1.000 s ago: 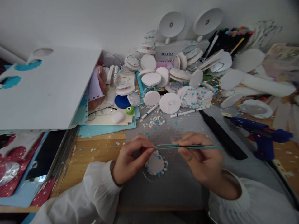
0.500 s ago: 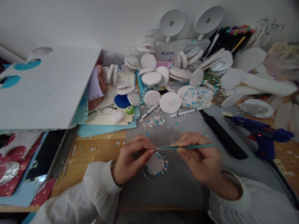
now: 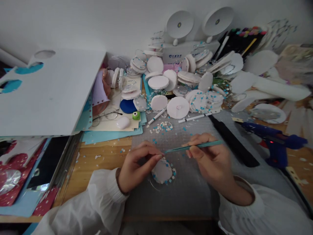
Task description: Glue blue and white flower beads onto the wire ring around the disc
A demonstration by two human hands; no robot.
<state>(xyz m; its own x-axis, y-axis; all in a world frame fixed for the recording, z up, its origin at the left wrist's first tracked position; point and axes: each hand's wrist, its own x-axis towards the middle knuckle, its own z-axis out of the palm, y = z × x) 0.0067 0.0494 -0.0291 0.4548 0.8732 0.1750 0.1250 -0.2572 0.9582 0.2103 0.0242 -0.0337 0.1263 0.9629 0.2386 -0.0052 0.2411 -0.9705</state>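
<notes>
Teal tweezers are held in my right hand, their tips pointing left, close to the fingertips of my left hand. The thumb and fingers of my left hand are pinched together; whatever they grip is too small to make out. Just below those fingertips is a round white disc edged with small blue and white flowers, and a thin clear loop shows at its lower left. Loose blue and white flower pieces lie farther back on the grey mat.
Many white discs are piled at the back. On the right are a black strip and a blue glue gun with a red light. A large white board stands over the left side, near glasses.
My right hand has lifted slightly, and the tweezers now slant, their tips a little higher and just off the left fingertips. My left hand has hardly moved.
</notes>
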